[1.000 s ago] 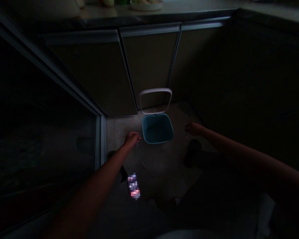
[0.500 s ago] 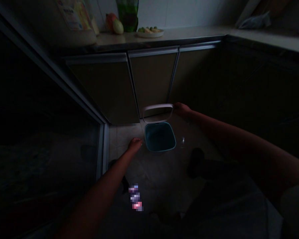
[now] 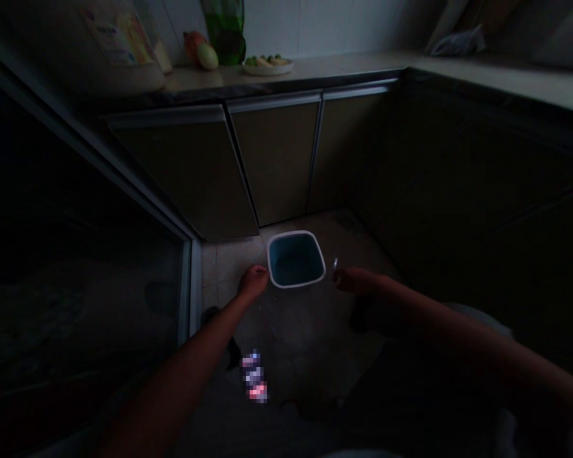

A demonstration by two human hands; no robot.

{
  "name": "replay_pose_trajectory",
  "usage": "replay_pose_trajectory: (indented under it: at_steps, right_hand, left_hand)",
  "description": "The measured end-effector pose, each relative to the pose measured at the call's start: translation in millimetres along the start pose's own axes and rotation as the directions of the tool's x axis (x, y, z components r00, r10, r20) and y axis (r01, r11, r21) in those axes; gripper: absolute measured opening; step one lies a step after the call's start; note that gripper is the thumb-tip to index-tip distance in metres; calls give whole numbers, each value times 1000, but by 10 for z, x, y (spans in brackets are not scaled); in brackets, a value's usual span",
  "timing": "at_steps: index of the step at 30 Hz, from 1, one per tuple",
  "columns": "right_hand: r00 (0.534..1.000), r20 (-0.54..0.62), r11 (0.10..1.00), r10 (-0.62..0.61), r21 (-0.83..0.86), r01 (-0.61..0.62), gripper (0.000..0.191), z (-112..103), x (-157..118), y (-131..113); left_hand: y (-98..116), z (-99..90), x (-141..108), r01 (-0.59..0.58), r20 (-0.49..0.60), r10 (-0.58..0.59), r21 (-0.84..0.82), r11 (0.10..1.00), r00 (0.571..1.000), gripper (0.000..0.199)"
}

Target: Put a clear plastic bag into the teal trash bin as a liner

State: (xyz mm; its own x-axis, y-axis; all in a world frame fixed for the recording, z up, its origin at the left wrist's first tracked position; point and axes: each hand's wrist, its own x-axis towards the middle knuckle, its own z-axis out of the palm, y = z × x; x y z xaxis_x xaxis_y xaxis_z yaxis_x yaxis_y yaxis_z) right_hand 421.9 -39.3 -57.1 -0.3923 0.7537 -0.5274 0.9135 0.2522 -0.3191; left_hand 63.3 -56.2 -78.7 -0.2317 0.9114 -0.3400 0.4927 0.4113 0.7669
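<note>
A teal bin [image 3: 296, 259] stands on the tiled floor before the cabinets. Its pale rim ring [image 3: 297, 285] lies around the top edge. At the bin's left side is my left hand [image 3: 254, 282], its fingers curled close to the rim; whether they pinch anything is too dark to tell. My right hand [image 3: 353, 280] is a little to the right of the bin, apart from it, with its fingers drawn together. What it holds, if anything, is not clear in the dim light.
Cabinet doors [image 3: 277, 159] rise behind the bin under a countertop [image 3: 353, 62]. On the counter are a plate of food [image 3: 268, 65], a green bottle [image 3: 225, 32] and a large container [image 3: 117, 51]. A glass door frame [image 3: 191, 280] borders the left.
The pale ring, raised behind the bin before, now lies around its rim. My right hand has let go of it and moved down to the bin's right side.
</note>
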Motion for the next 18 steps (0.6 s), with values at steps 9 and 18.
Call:
replay_pose_trajectory:
  at_steps: [9,18]
  right_hand:
    - [996,-2,996,-88,20,88,21,171,103,117]
    - [909,-408,803,-83,513,304,65,-748,-219,-480]
  left_hand:
    - [-161,269,-368,-359,426,284,107,927,859,26]
    - [921,-360,-438,-321,339,457,-386,865,822,78]
